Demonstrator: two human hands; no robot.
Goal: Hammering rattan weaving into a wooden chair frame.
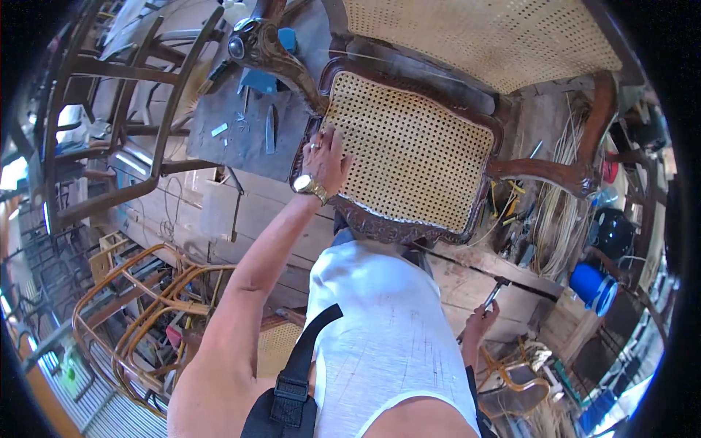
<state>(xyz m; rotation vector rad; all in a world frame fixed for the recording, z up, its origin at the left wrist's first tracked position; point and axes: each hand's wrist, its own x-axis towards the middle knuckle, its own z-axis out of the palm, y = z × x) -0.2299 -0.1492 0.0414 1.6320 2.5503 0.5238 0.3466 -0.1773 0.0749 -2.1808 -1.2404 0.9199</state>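
The carved wooden armchair (383,225) stands directly in front of you, its woven cane seat (416,146) facing up toward you and its cane backrest (482,36) rising on the far side. Your left hand (330,162) lies on the left part of the seat, close to the frame; its fingers are loosely extended, pressed against the cane and grasping nothing. A gold-toned watch (312,188) circles that wrist. Your right hand (480,320) is off to the lower right, well apart from the seat, with its fingers wrapped around the handle of a hammer (494,294), head pointing away from you.

Left of the armchair, a dark grey surface (219,120) carries a narrow metal blade (271,130) and a blue block (259,80). To the chair's right, yellow-handled tools (517,187) lie near a loose bundle of pale strands (558,212), with a blue bucket (588,281) further out. On your far left are dark wooden chair frames (119,130), and nearer you a curved rattan frame (120,350).
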